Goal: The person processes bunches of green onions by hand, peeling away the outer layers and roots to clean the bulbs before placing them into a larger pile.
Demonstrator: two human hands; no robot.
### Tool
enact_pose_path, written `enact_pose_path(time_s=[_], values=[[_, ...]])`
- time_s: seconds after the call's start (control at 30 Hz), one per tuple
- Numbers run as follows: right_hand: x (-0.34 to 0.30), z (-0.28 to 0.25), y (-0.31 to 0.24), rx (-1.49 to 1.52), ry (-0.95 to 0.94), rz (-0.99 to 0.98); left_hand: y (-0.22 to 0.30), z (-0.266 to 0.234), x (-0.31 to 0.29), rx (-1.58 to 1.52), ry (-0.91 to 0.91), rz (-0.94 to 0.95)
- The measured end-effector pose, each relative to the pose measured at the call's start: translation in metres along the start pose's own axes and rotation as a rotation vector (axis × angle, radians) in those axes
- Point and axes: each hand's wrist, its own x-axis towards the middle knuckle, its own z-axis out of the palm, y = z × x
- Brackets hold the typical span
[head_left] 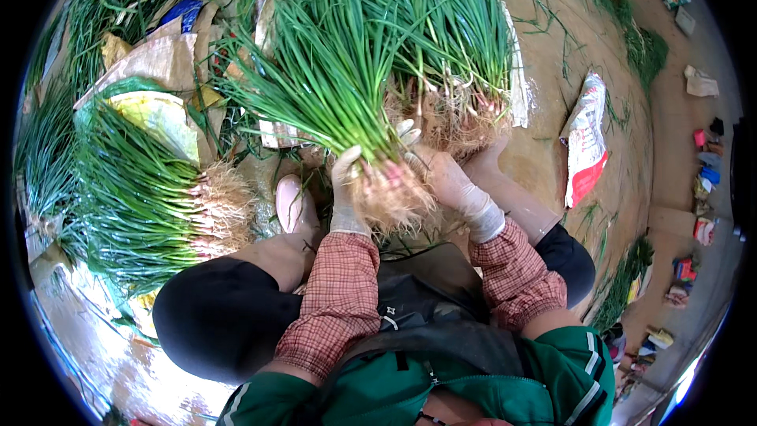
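Observation:
Both my hands wear pale gloves. My left hand (347,183) is closed round the left side of a bunch of spring onions (343,102), near the base of the stems. My right hand (451,180) grips the same bunch from the right, beside the pale, stringy roots (390,193); some of its fingers are hidden behind the stems. The bunch tilts away from me, its green leaves fanning to the upper left. Just beyond it lies a pile of spring onions (465,39), roots towards me. Another pile (150,197) sits at my left, roots pointing right.
My bent knees flank my arms, and a pink shoe (290,203) shows at the left. A white and red sack (585,142) lies on the wet brown floor (544,150) at the right. Loose leaves are scattered there. Small goods (706,166) line the far right.

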Motion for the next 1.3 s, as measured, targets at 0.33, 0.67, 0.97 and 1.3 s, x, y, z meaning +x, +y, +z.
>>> enact_pose_path(time_s=[0.33, 0.67, 0.97, 1.3], values=[[0.043, -0.128, 0.119, -0.889, 0.259, 0.312, 0.006, 0.017, 0.001, -0.291, -0.223, -0.019], [0.089, -0.065, 0.087, -0.556, 0.055, 0.9, 0.007, 0.009, -0.003, -0.341, -0.197, 0.062], [0.096, -0.008, 0.022, -0.208, 0.106, 0.546, 0.009, 0.005, -0.004, -0.376, -0.157, 0.048], [0.103, -0.01, 0.005, -0.301, -0.085, 0.79, 0.016, 0.005, -0.01, -0.236, -0.043, 0.0]])
